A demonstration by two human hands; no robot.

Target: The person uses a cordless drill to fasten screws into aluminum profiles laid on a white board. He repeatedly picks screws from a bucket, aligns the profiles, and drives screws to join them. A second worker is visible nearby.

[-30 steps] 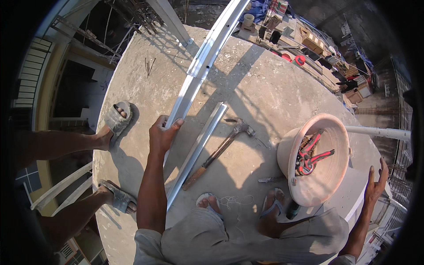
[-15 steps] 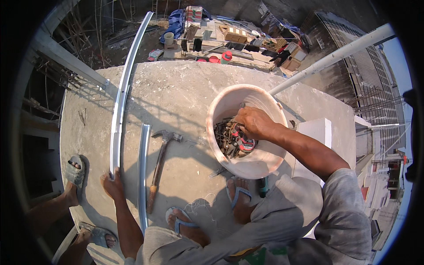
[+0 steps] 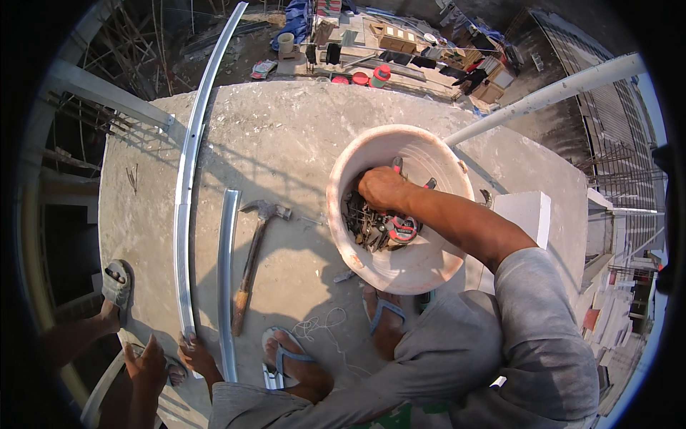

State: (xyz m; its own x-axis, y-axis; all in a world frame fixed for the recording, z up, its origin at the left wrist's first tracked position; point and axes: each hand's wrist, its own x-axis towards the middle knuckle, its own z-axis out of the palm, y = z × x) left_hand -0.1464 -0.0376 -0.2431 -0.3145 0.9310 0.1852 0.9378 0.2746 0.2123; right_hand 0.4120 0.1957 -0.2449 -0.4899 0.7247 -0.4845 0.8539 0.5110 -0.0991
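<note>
My left hand (image 3: 197,357) is closed around the lower end of a long silvery metal channel (image 3: 189,161), which stretches away across the concrete. My right hand (image 3: 384,189) reaches into a whitish plastic bucket (image 3: 337,204), its curled fingers down among loose nails (image 3: 362,232); what they grip, if anything, is hidden. Beside that hand in the bucket lie a red-and-black tape measure (image 3: 403,229) and a tool with red-and-black handles (image 3: 397,165). A shorter metal channel (image 3: 226,286) rests just right of the long one. Next to it lies a claw hammer (image 3: 249,268) with a wooden handle.
At the lower left, another person's hand (image 3: 145,363) is near my left hand, with that person's sandalled foot (image 3: 116,289) farther up. Thin string (image 3: 318,325) lies by my feet. A pale pole (image 3: 543,96) slants behind the bucket. Beyond the slab's far edge lies a cluttered lower yard.
My right hand has shifted left inside the bucket, uncovering the red-handled tool. My left hand has slid down toward the channel's near end. Another person's hand has come into view beside it.
</note>
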